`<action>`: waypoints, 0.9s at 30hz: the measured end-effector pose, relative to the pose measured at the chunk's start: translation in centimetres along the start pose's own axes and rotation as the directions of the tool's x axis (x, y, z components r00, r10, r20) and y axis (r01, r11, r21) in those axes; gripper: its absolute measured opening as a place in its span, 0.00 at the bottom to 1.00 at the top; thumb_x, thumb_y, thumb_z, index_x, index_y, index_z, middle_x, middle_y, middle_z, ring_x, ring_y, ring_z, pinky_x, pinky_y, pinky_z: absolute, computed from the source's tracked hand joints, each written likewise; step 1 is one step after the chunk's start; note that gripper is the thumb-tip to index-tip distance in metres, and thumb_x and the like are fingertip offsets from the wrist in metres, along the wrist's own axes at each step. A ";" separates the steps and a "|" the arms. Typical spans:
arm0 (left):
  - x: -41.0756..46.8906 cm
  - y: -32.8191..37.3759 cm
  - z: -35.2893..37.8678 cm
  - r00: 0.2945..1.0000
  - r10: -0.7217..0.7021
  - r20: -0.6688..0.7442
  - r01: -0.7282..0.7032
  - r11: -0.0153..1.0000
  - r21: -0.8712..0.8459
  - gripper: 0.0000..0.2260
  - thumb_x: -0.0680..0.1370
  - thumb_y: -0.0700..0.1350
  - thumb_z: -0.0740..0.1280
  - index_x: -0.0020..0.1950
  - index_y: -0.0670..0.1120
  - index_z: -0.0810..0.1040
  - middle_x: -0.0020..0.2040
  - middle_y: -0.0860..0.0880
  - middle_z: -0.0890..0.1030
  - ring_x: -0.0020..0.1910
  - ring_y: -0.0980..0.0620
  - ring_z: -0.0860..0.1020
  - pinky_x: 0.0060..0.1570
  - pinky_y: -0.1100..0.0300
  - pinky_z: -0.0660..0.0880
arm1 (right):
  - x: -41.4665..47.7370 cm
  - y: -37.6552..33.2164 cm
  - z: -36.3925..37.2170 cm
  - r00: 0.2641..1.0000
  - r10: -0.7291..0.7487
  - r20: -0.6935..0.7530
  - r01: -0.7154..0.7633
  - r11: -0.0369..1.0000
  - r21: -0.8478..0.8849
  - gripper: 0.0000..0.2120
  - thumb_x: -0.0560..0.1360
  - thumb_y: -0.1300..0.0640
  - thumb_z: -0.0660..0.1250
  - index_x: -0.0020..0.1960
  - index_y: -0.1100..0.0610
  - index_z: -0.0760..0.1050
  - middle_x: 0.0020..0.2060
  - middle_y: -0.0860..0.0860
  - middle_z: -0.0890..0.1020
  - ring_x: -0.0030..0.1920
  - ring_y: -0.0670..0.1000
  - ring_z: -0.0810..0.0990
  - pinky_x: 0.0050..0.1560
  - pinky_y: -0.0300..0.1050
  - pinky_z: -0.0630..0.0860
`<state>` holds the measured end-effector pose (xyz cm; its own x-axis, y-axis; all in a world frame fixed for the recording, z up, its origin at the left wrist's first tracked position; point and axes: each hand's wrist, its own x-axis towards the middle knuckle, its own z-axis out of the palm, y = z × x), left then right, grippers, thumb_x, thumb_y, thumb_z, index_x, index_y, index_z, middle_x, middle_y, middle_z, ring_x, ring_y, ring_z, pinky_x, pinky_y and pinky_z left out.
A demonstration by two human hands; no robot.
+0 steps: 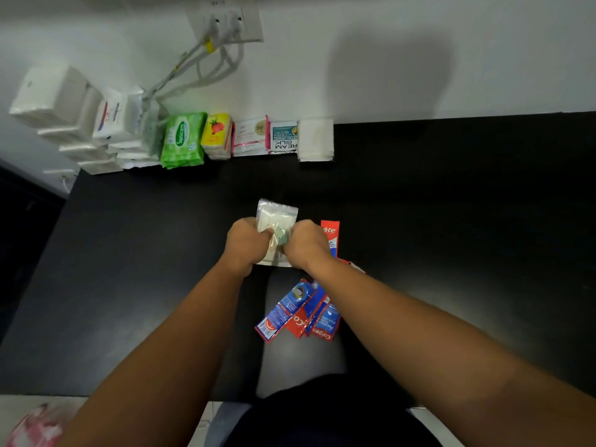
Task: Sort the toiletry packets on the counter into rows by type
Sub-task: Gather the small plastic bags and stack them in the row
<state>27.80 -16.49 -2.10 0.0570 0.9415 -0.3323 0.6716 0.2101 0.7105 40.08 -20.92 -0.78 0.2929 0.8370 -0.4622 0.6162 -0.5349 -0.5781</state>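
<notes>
Head view: both hands, left hand point(246, 240) and right hand point(304, 243), clutch a clear plastic packet point(276, 214) above the black counter point(451, 221), Colgate sachets point(298, 312) nearby.

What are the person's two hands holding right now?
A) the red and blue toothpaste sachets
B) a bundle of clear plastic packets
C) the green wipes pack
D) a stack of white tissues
B: the left hand and right hand both grip the clear plastic packets between them, while the toothpaste sachets lie loose nearer the person.
</notes>
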 end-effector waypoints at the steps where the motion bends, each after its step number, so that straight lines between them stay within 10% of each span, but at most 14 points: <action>1: 0.1 0.5 0.1 1.000 0.017 -0.002 -0.017 0.999 -0.028 0.07 0.77 0.40 0.69 0.54 0.42 0.83 0.48 0.42 0.85 0.47 0.44 0.83 0.50 0.48 0.81 | 0.1 0.3 -0.5 1.000 -0.021 -0.016 0.021 0.999 0.050 0.09 0.74 0.59 0.71 0.52 0.61 0.80 0.48 0.57 0.83 0.48 0.57 0.82 0.41 0.46 0.77; 6: 1.4 4.9 2.2 0.998 0.054 0.015 -0.048 0.961 -0.272 0.09 0.79 0.39 0.69 0.58 0.42 0.81 0.49 0.45 0.85 0.45 0.50 0.83 0.42 0.59 0.79 | 1.4 2.2 -4.4 0.979 -0.042 -0.202 0.088 0.970 0.227 0.12 0.76 0.54 0.67 0.57 0.56 0.79 0.48 0.54 0.84 0.50 0.56 0.83 0.52 0.52 0.80; 11: 3.1 9.4 6.8 0.989 0.085 0.120 -0.032 0.919 -0.393 0.06 0.79 0.38 0.68 0.54 0.46 0.81 0.49 0.46 0.85 0.49 0.47 0.84 0.53 0.49 0.82 | 3.7 5.8 -8.5 0.945 -0.038 -0.324 0.145 0.939 0.311 0.13 0.76 0.59 0.68 0.60 0.58 0.78 0.51 0.54 0.83 0.50 0.54 0.82 0.52 0.53 0.80; 20: 5.7 12.0 12.4 0.961 0.272 0.052 -0.275 0.911 0.306 0.16 0.80 0.48 0.64 0.63 0.39 0.74 0.59 0.38 0.79 0.58 0.39 0.77 0.54 0.52 0.73 | 7.4 10.9 -9.4 0.916 -0.166 -0.365 0.129 0.984 -0.125 0.15 0.77 0.52 0.65 0.62 0.58 0.75 0.56 0.56 0.79 0.57 0.58 0.75 0.58 0.51 0.72; 27: 3.4 7.9 9.3 0.799 0.577 0.169 -0.601 0.773 0.204 0.21 0.76 0.47 0.73 0.66 0.44 0.76 0.59 0.46 0.82 0.59 0.46 0.78 0.62 0.52 0.74 | 5.9 14.4 -8.1 0.878 -0.406 -0.254 0.360 0.909 -0.209 0.41 0.71 0.44 0.74 0.77 0.59 0.62 0.74 0.55 0.68 0.77 0.57 0.58 0.78 0.52 0.53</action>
<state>40.17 -14.10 -3.38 0.5581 0.8289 0.0394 0.6352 -0.4572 0.6225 56.59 -22.73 -6.35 0.1930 0.9812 -0.0003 0.8182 -0.1611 -0.5519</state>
